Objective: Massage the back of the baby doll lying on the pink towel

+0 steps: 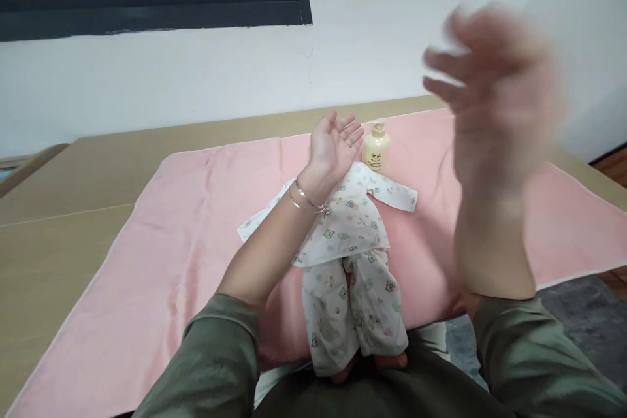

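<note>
A doll (pixel 343 228) in white printed pyjamas lies on its back, its feet (pixel 392 361) pointing toward me. Its head does not show; my left hand (pixel 336 147) is held palm up in front of that spot. The fingers of this hand are spread, and it holds nothing. A pale yellow pump bottle (pixel 376 147) stands just right of it, behind the doll's shoulder. My right hand (pixel 504 91) is raised high at the right, blurred by motion. Its fingers look apart and slightly bent, with nothing visible in them.
A pink cloth (pixel 196 241) lies under the doll and covers much of the tan table (pixel 63 209). Behind the table rises a white wall (pixel 196 78) with a dark-framed window (pixel 147 16). A grey surface (pixel 582 317) shows below the cloth at the right.
</note>
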